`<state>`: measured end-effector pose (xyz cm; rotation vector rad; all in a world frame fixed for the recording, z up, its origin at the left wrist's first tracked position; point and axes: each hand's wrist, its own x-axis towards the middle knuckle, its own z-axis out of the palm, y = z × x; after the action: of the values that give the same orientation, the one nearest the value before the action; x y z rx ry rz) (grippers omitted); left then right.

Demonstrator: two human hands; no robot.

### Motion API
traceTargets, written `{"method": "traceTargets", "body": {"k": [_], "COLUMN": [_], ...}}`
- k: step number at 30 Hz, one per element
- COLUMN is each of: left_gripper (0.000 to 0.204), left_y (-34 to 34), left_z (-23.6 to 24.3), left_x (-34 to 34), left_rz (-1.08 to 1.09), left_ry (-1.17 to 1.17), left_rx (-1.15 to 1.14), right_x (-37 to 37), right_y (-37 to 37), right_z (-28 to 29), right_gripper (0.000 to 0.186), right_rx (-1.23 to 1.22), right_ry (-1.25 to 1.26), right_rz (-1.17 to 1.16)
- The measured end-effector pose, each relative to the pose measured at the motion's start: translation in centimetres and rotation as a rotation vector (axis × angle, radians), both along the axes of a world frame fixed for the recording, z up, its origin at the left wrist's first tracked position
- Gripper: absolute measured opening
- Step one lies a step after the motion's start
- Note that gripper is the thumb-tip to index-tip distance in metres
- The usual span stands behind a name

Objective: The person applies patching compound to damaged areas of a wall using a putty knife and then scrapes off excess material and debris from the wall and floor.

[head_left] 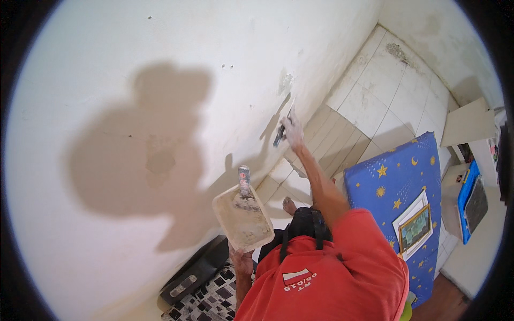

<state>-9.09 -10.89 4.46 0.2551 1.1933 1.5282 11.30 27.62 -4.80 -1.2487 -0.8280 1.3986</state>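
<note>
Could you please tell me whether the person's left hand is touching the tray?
Touching. The head view shows the left hand gripping the tray at its lower edge, with no gap between them.

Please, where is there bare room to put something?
Free: white tiled floor between the pale plastered wall and the blue star-patterned mattress. Crowded: around the gold-framed picture on the mattress, and by the blue-edged plastic box.

A smeared cream tray [245,223] and scraper [278,137] are handheld.
</note>
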Motion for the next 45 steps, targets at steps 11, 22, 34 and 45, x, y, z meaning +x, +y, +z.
{"method": "traceTargets", "body": {"k": [11,22,34,45], "left_gripper": [0.077,0.075,0.080,0.079], "left_y": [0.0,0.1,0.2,0.4], "left_z": [-0.4,-0.5,0.1,-0.1], "left_x": [-0.2,-0.2,-1.5,-0.6], "left_rz": [0.009,-0.007,-0.096,-0.060], "left_ry": [-0.024,0.063,0.057,0.004], "left_rx": [-0.007,-0.081,-0.043,-0.012], "right_x": [-2.9,-2.9,-1.3,-1.0], "right_y": [-4.0,2.1,3.2,-1.7], "right_z": [-2.5,-4.7,-5.8,-7.4], "right_gripper": [0.067,0.025,0.028,0.057], "right_rx": [0.017,-0.098,-0.067,-0.102], "right_ry": [0.036,0.147,0.166,0.078], "right_rz": [0.200,0.073,-0.032,0.113]}}
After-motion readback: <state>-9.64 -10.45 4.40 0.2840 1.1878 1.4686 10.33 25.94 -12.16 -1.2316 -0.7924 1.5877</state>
